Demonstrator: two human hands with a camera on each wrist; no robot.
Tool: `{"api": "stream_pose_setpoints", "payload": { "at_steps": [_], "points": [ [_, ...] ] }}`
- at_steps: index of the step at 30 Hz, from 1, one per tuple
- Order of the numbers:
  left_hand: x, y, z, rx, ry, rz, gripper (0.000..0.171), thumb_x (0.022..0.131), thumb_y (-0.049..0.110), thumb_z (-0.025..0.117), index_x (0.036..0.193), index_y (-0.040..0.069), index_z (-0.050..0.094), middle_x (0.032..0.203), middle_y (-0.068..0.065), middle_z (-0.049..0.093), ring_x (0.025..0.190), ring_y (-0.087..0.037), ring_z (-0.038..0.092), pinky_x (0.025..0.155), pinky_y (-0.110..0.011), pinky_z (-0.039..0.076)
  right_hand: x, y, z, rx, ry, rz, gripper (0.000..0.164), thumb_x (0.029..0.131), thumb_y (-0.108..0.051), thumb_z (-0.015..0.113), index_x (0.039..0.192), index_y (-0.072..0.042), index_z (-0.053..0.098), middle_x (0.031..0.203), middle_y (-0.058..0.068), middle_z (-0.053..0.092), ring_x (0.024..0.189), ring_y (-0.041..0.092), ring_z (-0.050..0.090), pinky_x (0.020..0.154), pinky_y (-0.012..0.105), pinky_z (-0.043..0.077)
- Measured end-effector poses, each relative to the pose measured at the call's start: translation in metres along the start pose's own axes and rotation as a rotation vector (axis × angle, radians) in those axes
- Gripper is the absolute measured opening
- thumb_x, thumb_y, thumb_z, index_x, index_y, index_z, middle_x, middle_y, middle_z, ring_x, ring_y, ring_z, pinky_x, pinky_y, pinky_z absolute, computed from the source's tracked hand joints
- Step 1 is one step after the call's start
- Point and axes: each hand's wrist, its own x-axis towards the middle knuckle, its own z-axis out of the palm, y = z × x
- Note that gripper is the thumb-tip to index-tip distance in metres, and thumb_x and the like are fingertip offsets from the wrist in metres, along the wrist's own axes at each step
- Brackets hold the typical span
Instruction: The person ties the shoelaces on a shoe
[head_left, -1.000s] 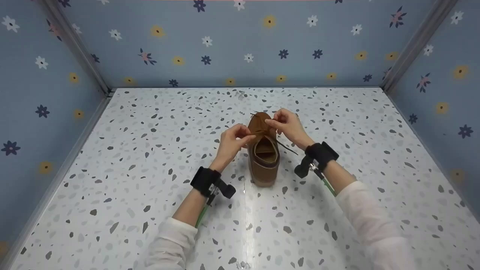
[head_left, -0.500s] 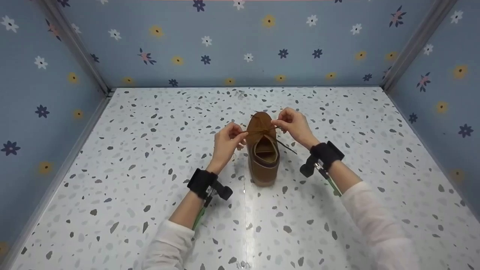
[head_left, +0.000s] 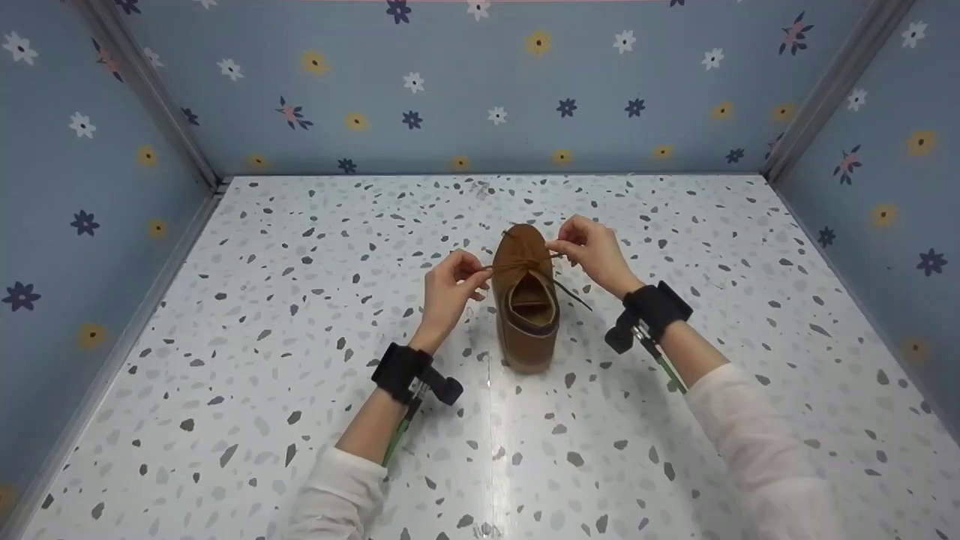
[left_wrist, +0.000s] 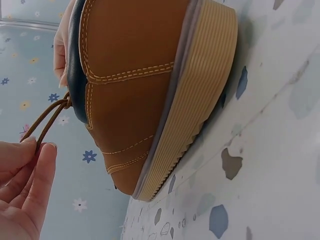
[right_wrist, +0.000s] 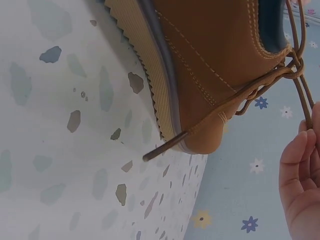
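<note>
A brown lace-up shoe (head_left: 527,341) stands upright on its sole, toe pointing away from me. To its left, my left hand (head_left: 448,294) pinches a loop of the brown shoelace (left_wrist: 46,116) between thumb and fingers. On the other side my right hand (head_left: 598,255) pinches another lace loop (right_wrist: 303,97). Both loops stretch out from a knot (right_wrist: 292,67) over the shoe's throat. One loose lace end (right_wrist: 167,146) hangs down the shoe's right side. In the left wrist view the shoe's thick ribbed sole (left_wrist: 207,65) rests on the speckled surface.
The shoe stands on a white speckled surface (head_left: 300,390). Blue flowered panels (head_left: 480,82) enclose it at the back and both sides. Each wrist wears a black strap with a small camera (head_left: 405,371) and a green cable.
Both hands have moved apart, the left one leftward and the right one rightward, drawing the lace loops out sideways. The shoe has stayed in place.
</note>
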Motion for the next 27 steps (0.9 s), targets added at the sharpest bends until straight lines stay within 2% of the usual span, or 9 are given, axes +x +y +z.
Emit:
{"api": "stream_pose_setpoints", "payload": {
  "at_steps": [2,3,6,9,10,13,17,23,27],
  "points": [
    [0.000,0.000,0.000,0.002,-0.015,-0.005,0.018,0.061,0.021,0.057,0.072,0.013,0.046,0.063,-0.002,0.049,0.049,-0.012,0.048,0.034,-0.022,0.037,0.000,-0.001,0.000,0.008,-0.004,0.012,0.021,0.062,-0.027,0.053,0.070,-0.008,0.046,0.058,0.007,0.048,0.044,0.017,0.040,0.039,0.026,0.032],
    [0.000,0.000,0.000,0.001,-0.022,-0.011,0.017,0.061,0.021,0.057,0.072,0.013,0.046,0.062,-0.002,0.049,0.048,-0.012,0.048,0.034,-0.023,0.037,0.002,0.009,0.001,0.050,-0.013,-0.002,0.020,0.063,-0.027,0.052,0.070,-0.009,0.046,0.058,0.005,0.048,0.044,0.014,0.040,0.039,0.024,0.031],
    [0.001,0.000,0.001,-0.006,-0.061,-0.047,0.017,0.061,0.020,0.057,0.071,0.011,0.046,0.061,-0.003,0.048,0.046,-0.014,0.047,0.033,-0.024,0.037,0.002,0.007,0.001,0.065,-0.008,-0.004,0.022,0.063,-0.027,0.052,0.070,-0.007,0.046,0.058,0.003,0.047,0.044,0.014,0.040,0.039,0.024,0.031],
    [0.003,0.000,0.002,-0.029,-0.097,-0.093,0.018,0.062,0.020,0.056,0.071,0.010,0.045,0.059,-0.005,0.048,0.044,-0.016,0.046,0.032,-0.026,0.036,0.002,0.007,0.002,0.057,-0.005,-0.011,0.023,0.063,-0.027,0.052,0.071,-0.006,0.046,0.057,0.001,0.047,0.044,0.013,0.040,0.039,0.024,0.032],
    [0.004,-0.001,0.003,-0.035,-0.104,-0.103,0.018,0.062,0.020,0.057,0.072,0.010,0.045,0.059,-0.005,0.048,0.044,-0.016,0.046,0.032,-0.026,0.036,0.000,-0.003,0.000,0.020,0.005,0.000,0.024,0.062,-0.026,0.053,0.071,-0.005,0.046,0.057,0.004,0.047,0.044,0.016,0.041,0.039,0.026,0.033],
    [0.007,-0.003,0.006,-0.031,-0.117,-0.112,0.020,0.061,0.023,0.057,0.075,0.012,0.047,0.060,-0.005,0.049,0.043,-0.017,0.046,0.032,-0.026,0.036,0.001,-0.002,0.001,0.016,0.007,-0.004,0.022,0.062,-0.025,0.054,0.071,-0.005,0.047,0.057,0.004,0.048,0.044,0.015,0.041,0.039,0.025,0.033],
    [0.010,-0.007,0.009,0.005,-0.136,-0.123,0.022,0.057,0.027,0.058,0.075,0.015,0.052,0.061,-0.002,0.051,0.041,-0.016,0.046,0.031,-0.026,0.036,0.001,-0.002,0.001,0.012,0.014,0.001,0.018,0.062,-0.025,0.054,0.069,-0.009,0.048,0.057,0.004,0.049,0.044,0.015,0.042,0.038,0.025,0.033],
    [0.011,-0.010,0.010,0.038,-0.160,-0.173,0.023,0.052,0.029,0.061,0.068,0.013,0.054,0.056,-0.003,0.051,0.040,-0.016,0.047,0.033,-0.025,0.037,0.001,-0.003,0.000,0.004,0.013,0.010,0.015,0.062,-0.024,0.055,0.068,-0.011,0.049,0.058,0.003,0.050,0.044,0.014,0.043,0.038,0.025,0.034],
    [0.010,-0.009,0.011,0.089,-0.161,-0.162,0.024,0.052,0.032,0.060,0.066,0.014,0.054,0.056,-0.002,0.050,0.039,-0.014,0.046,0.033,-0.024,0.037,0.000,-0.001,0.000,0.005,-0.007,0.009,0.014,0.063,-0.025,0.054,0.070,-0.013,0.051,0.060,0.003,0.051,0.046,0.016,0.044,0.039,0.027,0.034]
  ]
}}
